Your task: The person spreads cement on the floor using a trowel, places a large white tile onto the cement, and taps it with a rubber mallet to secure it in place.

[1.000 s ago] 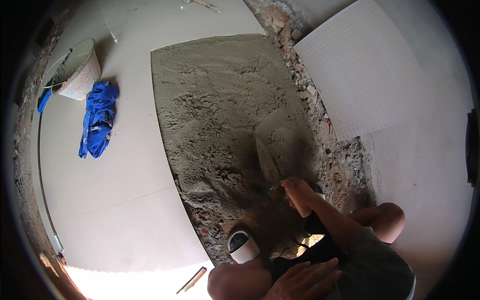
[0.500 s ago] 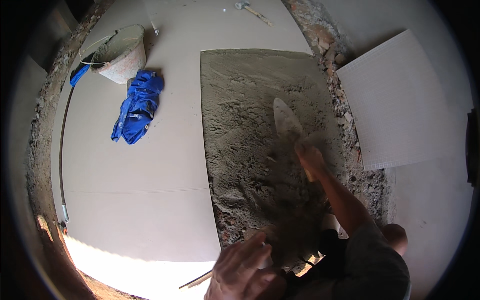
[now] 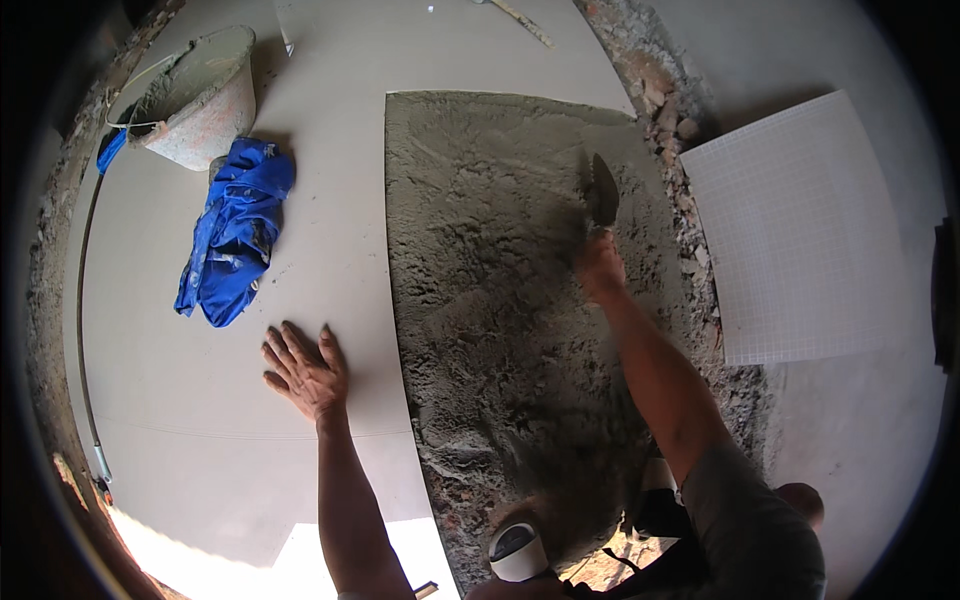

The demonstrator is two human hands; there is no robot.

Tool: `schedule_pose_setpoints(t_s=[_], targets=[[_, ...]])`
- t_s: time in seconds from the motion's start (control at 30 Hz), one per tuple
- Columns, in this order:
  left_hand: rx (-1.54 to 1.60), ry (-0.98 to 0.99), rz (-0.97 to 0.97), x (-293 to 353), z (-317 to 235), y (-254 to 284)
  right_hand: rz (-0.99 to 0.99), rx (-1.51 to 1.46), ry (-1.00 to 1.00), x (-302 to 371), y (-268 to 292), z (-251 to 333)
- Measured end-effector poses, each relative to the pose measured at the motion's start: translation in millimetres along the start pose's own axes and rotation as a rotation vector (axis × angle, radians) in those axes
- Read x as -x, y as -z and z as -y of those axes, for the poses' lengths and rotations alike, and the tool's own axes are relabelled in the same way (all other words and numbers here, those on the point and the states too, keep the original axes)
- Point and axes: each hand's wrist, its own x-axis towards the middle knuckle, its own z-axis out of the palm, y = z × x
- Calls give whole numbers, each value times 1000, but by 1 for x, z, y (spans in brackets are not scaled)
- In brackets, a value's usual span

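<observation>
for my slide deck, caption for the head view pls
Right hand works a trowel over the mortar bed; left hand braces on tile.

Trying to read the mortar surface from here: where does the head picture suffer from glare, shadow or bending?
Head view: glare burns out the floor tile by the lower edge; the person's shadow darkens the near mortar bed in front of the left hand; the far mortar around the trowel in the right hand is evenly lit; straight tile edges bow toward the rim, and the corners are black.

A room under renovation, with floor tiling underway.
Large pale floor tiles [image 3: 200, 400] border a bed of wet grey mortar [image 3: 510, 300]; rubble [image 3: 680, 120] lines its edge, and a mortar-caked bucket [image 3: 195, 95] stands nearby.
</observation>
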Motion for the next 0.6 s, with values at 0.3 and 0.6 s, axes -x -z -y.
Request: schedule_pose_setpoints(t_s=[0.3,0.6], targets=[[-73,32,90,-5,-7,9,-148,202,873,26,19,82],[-57,40,152,-7,-9,15,738,-501,190,63,36,97]])
